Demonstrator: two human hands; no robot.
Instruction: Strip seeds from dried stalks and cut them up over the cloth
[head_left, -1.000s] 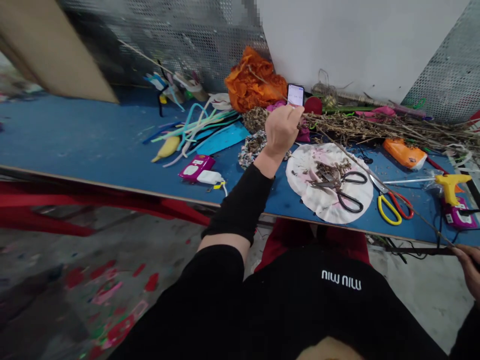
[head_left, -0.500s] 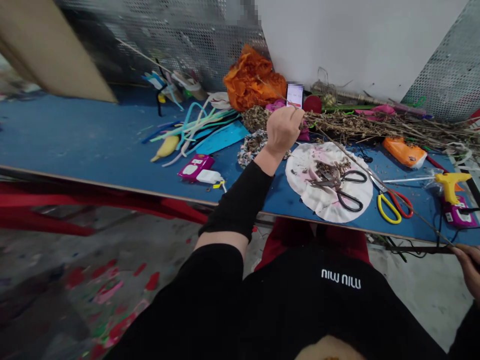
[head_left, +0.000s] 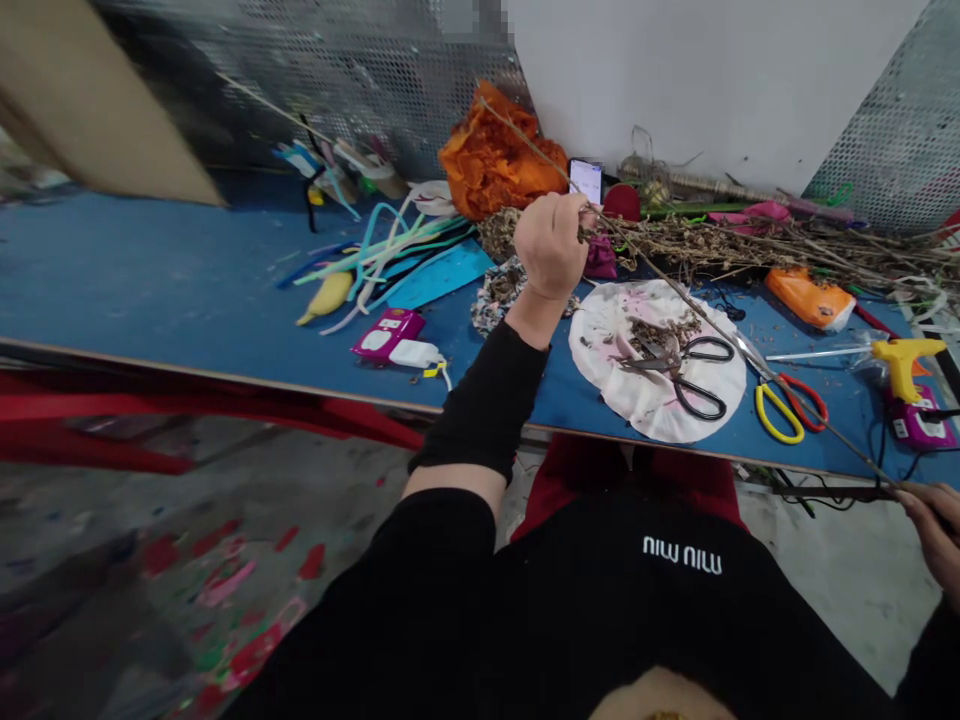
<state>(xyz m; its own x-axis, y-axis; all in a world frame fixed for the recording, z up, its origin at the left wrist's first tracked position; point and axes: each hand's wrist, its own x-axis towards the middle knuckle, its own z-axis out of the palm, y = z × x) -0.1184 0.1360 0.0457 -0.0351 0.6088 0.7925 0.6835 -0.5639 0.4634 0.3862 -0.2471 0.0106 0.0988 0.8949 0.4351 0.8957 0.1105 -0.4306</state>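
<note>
A long, thin dried stem (head_left: 664, 278) runs diagonally over the table, from the orange crumpled paper down to the right edge of the view. My left hand (head_left: 553, 243) is closed around its upper part, and the thin tip sticks out beyond my fingers. At the far right my right hand (head_left: 934, 520) grips the lower end, partly cut off by the frame. Beneath the stem lies a round white cloth (head_left: 600, 345) bearing dried plant bits (head_left: 649, 338) and black-handled scissors (head_left: 701, 402). Scissors with red and yellow handles (head_left: 780, 418) lie beside it.
A pile of dried stalks (head_left: 750, 250) lies along the back of the blue table (head_left: 135, 280). Orange crumpled paper (head_left: 495, 165), a phone (head_left: 586, 181), coloured strips (head_left: 382, 255), purple packs (head_left: 388, 335) and a yellow glue gun (head_left: 904, 360) are around.
My left hand has shifted slightly to the left, still closed on the stem. More of the stem's tip now shows beyond it, up and left. My right hand has barely moved.
</note>
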